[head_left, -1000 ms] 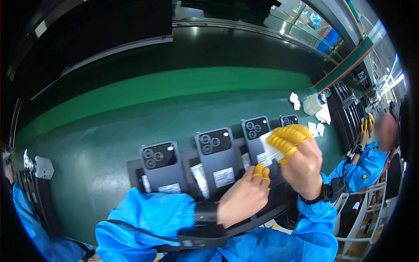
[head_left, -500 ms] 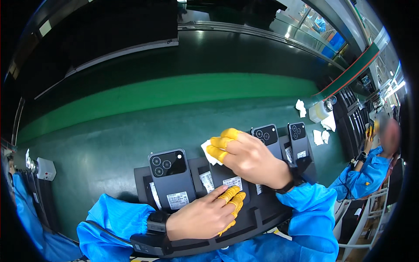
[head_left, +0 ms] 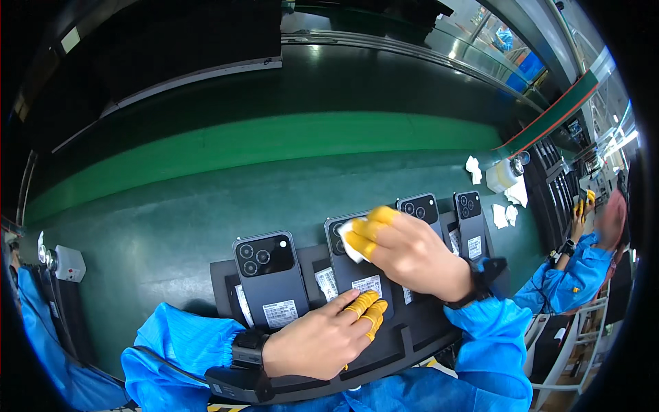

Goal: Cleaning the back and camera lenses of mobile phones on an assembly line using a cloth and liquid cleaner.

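Several dark grey smartphones lie back up, in a row on a black slotted tray [head_left: 223,281]. My left hand [head_left: 322,343], with yellow finger cots, lies over the lower part of the second phone from the left [head_left: 341,275], below its white label [head_left: 366,285]. Its fingers rest on the phone's back. My right hand [head_left: 412,250], also in yellow cots, pinches a white wipe [head_left: 351,244] against that phone's camera area, hiding part of it. Left of them is another phone [head_left: 271,285]; two more phones, one [head_left: 419,206] partly behind my right hand, one [head_left: 470,226] beyond it, lie to the right.
The green work surface [head_left: 151,240] stretches behind the tray. A white dispenser bottle [head_left: 504,175] stands at the right near crumpled wipes [head_left: 506,215]; another bottle [head_left: 68,264] stands at the left. Black trays [head_left: 549,185] and a co-worker in a blue sleeve [head_left: 570,275] are at the right.
My right hand has moved slightly right and down with the wipe, uncovering the top left of the second phone's camera area. My left hand stays almost in place.
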`<move>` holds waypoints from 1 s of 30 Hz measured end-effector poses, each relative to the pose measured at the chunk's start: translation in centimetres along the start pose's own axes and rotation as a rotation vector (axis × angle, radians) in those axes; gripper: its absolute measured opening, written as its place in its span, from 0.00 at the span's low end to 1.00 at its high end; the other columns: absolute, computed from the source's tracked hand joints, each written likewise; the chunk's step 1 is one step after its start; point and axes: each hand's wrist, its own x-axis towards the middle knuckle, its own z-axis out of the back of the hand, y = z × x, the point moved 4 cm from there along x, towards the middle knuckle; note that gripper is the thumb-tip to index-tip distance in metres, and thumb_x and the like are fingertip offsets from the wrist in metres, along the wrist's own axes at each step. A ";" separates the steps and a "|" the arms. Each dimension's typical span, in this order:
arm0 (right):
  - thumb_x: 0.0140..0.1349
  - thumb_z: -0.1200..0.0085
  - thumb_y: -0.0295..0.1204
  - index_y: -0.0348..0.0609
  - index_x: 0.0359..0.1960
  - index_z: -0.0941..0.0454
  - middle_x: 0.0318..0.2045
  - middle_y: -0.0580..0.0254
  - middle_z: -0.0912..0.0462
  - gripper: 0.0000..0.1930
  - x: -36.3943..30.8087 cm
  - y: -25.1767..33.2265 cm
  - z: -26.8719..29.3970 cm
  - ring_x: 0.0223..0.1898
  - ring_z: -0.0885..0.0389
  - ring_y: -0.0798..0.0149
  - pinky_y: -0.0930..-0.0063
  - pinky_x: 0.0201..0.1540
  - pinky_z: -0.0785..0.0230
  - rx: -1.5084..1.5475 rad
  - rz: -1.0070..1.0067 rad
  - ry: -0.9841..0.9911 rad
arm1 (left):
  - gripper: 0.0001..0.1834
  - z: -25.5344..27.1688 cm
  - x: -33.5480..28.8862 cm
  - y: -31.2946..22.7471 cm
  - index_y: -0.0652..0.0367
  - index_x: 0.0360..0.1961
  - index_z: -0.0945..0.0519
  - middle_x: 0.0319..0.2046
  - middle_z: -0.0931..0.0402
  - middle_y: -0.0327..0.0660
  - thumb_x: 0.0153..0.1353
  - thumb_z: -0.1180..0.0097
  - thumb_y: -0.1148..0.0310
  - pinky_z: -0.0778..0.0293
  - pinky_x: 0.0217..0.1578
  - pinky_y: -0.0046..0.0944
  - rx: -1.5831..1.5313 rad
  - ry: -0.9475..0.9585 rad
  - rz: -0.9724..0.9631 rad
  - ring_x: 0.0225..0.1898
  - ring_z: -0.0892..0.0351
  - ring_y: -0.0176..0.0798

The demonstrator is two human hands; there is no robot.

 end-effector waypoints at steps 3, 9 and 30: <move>0.37 0.40 0.22 0.33 0.37 0.16 0.41 0.54 0.17 0.19 -3.0 0.3 1.8 0.40 0.18 0.52 0.63 0.43 0.21 -0.066 -0.073 0.168 | 0.21 0.0 0.4 -0.2 0.67 0.46 0.17 0.55 0.24 0.55 0.57 0.49 0.63 0.39 0.68 0.53 0.025 0.013 0.006 0.60 0.25 0.53; 0.37 0.41 0.25 0.35 0.36 0.15 0.42 0.53 0.17 0.19 0.0 1.5 0.2 0.41 0.17 0.52 0.63 0.44 0.20 -0.046 0.018 -0.049 | 0.19 0.0 0.7 -0.1 0.65 0.44 0.17 0.51 0.22 0.51 0.56 0.47 0.63 0.38 0.68 0.53 0.023 0.029 -0.003 0.55 0.23 0.49; 0.38 0.41 0.20 0.34 0.27 0.19 0.31 0.53 0.22 0.10 0.3 0.0 0.1 0.35 0.21 0.50 0.62 0.40 0.23 -0.024 -0.123 -0.007 | 0.17 -0.6 0.7 -0.2 0.64 0.42 0.17 0.43 0.21 0.44 0.56 0.46 0.65 0.35 0.66 0.52 0.059 -0.029 -0.007 0.49 0.21 0.43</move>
